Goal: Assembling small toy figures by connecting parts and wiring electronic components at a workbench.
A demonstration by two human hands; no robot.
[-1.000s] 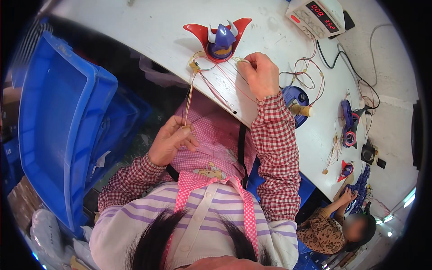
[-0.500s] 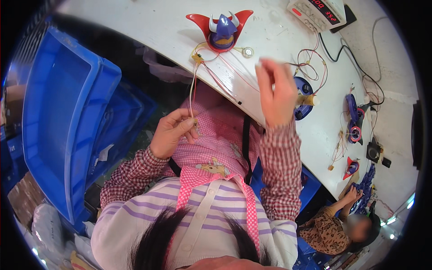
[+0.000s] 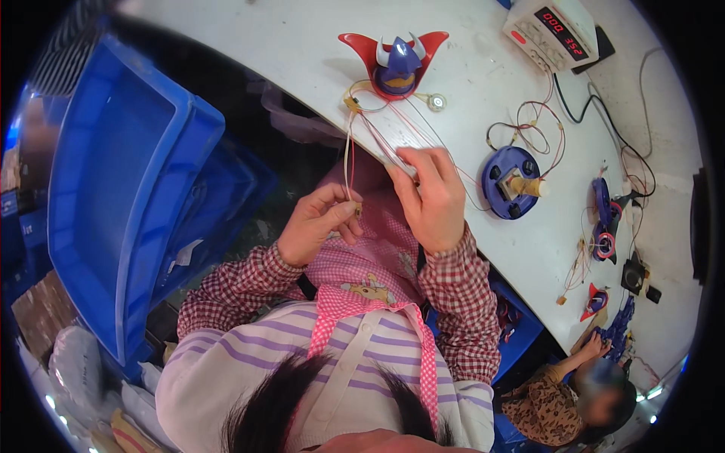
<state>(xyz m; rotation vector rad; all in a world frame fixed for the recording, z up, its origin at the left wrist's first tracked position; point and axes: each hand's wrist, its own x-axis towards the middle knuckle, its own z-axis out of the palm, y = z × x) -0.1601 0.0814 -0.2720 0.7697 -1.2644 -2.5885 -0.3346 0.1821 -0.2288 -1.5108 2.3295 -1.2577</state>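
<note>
My left hand (image 3: pixel 321 220) is closed over my lap, off the table edge. Thumb and fingers pinch the lower end of a bundle of thin wires (image 3: pixel 348 162); a small brownish part (image 3: pixel 358 210) shows at the fingertips. The wires run up to a tan piece (image 3: pixel 352 103) beside a toy figure (image 3: pixel 398 68) with a purple horned helmet and red wing-like sides. My right hand (image 3: pixel 432 198) is at the table edge, its thumb and fingers bent together near red and dark wires; what they grip is hidden. A round silver disc (image 3: pixel 436 102) lies wired beside the figure.
A purple round base (image 3: pixel 513 183) with a tan cylinder lies right of my right hand, wired to a power supply (image 3: pixel 551 34) with a red display. Toy parts (image 3: pixel 604 226) lie farther right, near a co-worker (image 3: pixel 551 404). Blue crates (image 3: pixel 124 189) stand at left.
My right hand has come down and left from above the table to its edge, closing its fingers. My left hand keeps its pinch on the wires. The whole view has shifted slightly.
</note>
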